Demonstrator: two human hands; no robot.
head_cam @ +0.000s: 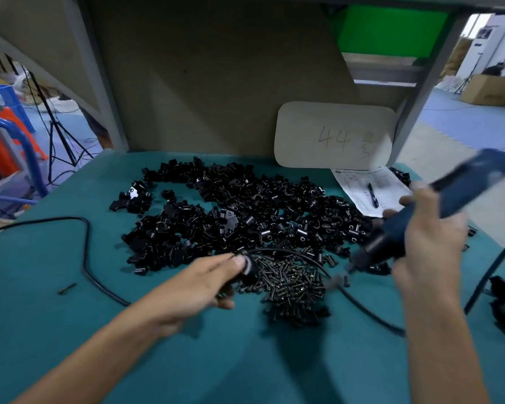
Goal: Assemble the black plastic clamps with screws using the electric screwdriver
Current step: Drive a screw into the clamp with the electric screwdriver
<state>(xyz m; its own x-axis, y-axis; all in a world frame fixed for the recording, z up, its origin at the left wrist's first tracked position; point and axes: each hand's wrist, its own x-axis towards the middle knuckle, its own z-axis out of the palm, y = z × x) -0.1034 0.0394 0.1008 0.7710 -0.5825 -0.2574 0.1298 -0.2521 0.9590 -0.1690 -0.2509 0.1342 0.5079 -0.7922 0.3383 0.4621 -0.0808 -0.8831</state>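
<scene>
Blue driver (388, 240) gripped by right hand (432, 237), clamp (250, 271) pinched by left hand (199, 282); bit (351, 268) could be snagged on cable (362, 307).

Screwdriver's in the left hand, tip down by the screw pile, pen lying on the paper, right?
No. The head view shows the screwdriver in the right hand; the left hand pinches a clamp. The tip does point down by the screw pile, and the pen lies on the paper.
</scene>
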